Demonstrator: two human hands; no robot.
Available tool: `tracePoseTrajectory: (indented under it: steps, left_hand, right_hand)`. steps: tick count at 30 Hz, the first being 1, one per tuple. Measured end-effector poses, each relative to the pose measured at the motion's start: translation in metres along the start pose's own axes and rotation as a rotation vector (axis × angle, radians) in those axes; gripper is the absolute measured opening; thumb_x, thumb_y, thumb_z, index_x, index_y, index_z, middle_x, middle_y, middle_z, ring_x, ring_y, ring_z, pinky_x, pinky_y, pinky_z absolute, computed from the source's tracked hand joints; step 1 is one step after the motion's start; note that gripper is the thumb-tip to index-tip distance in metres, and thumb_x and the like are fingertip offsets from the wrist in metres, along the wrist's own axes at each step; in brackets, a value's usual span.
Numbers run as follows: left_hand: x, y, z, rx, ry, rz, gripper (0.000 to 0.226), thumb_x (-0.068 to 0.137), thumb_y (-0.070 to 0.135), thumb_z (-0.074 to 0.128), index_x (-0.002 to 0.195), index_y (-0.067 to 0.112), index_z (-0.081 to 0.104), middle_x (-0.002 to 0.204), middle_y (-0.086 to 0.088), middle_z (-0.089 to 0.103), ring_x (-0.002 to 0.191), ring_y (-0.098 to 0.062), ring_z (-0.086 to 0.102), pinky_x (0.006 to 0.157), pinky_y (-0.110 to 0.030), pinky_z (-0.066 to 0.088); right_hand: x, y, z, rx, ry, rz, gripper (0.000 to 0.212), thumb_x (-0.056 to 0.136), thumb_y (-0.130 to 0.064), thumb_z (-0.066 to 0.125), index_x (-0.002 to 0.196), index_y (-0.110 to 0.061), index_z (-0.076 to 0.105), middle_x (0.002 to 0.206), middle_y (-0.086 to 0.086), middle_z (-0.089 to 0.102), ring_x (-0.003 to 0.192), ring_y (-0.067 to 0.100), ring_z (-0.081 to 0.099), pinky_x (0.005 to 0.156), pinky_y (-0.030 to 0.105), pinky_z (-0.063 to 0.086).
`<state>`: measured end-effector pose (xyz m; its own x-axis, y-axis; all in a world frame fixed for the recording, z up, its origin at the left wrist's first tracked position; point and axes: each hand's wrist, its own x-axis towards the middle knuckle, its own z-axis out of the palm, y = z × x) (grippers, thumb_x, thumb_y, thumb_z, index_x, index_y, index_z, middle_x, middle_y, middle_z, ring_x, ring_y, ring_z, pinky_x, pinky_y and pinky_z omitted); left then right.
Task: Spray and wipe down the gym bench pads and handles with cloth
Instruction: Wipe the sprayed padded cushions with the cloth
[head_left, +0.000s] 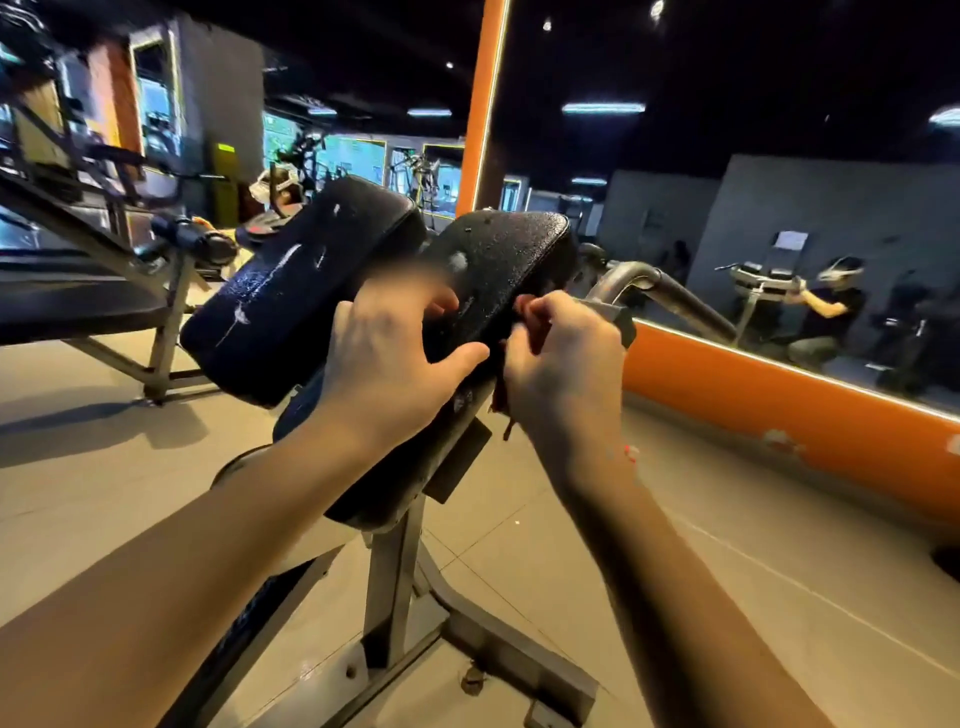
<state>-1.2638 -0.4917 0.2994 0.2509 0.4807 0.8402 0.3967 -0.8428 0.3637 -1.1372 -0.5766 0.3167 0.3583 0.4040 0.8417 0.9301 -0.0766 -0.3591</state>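
Dangling at the near edge of the right pad (498, 260), a dark red cloth (500, 397) is pinched in the curled fingers of the right grip (561, 358), probably being bunched for wiping. The left grip (395, 353) rests spread open on that pad, likely steadying it.

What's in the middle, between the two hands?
In the head view, the near edge of the right pad lies between the left hand and right hand, plus a dark reddish cloth the right hand pinches.
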Motion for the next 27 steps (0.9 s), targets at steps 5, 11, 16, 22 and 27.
tracePoseTrajectory:
  steps: [5,11,16,22,27]
  left_hand:
    - [0.000,-0.003,-0.002,-0.013,-0.007,-0.049,0.042,0.081,0.060,0.074,0.103,0.026,0.061,0.102,0.008,0.063,0.105,-0.019,0.053,0.093,-0.043,0.037]
    - [0.005,0.000,-0.003,-0.044,-0.059,-0.108,0.045,0.079,0.066,0.070,0.100,0.028,0.058,0.101,0.009,0.059,0.105,-0.017,0.050,0.092,-0.039,0.035]
    - [0.007,0.003,-0.010,-0.015,-0.076,-0.097,0.045,0.077,0.067,0.068,0.099,0.028,0.060,0.099,0.011,0.062,0.102,-0.015,0.052,0.090,-0.035,0.032]
    - [0.003,0.004,-0.010,0.041,-0.082,-0.112,0.048,0.077,0.073,0.064,0.097,0.029,0.067,0.098,0.008,0.062,0.108,-0.018,0.053,0.096,-0.038,0.032]
    - [-0.005,0.003,-0.017,0.036,-0.146,-0.189,0.048,0.078,0.071,0.068,0.110,0.035,0.069,0.117,0.000,0.060,0.116,-0.024,0.051,0.097,-0.032,0.033]
  right_hand:
    - [-0.020,0.003,-0.005,0.007,-0.015,-0.121,0.019,0.090,-0.017,0.067,0.106,-0.014,0.076,0.097,0.008,0.075,0.086,0.027,0.068,0.078,0.036,0.055]
    - [0.050,0.016,-0.010,-0.145,0.077,0.003,0.016,0.094,-0.018,0.060,0.099,-0.009,0.073,0.093,0.009,0.072,0.076,0.021,0.058,0.070,0.028,0.044]
    - [-0.003,0.001,-0.006,-0.012,-0.021,-0.025,0.018,0.095,-0.024,0.063,0.105,-0.011,0.071,0.092,0.007,0.067,0.079,0.025,0.060,0.065,0.029,0.042]
    - [-0.010,0.007,-0.005,0.020,-0.071,-0.075,0.022,0.090,-0.021,0.064,0.109,-0.011,0.064,0.092,0.001,0.050,0.076,0.018,0.046,0.064,0.028,0.031]
    - [-0.008,0.007,-0.007,-0.034,-0.042,-0.147,0.029,0.092,-0.018,0.062,0.118,-0.009,0.069,0.097,0.010,0.063,0.081,0.027,0.060,0.071,0.037,0.052]
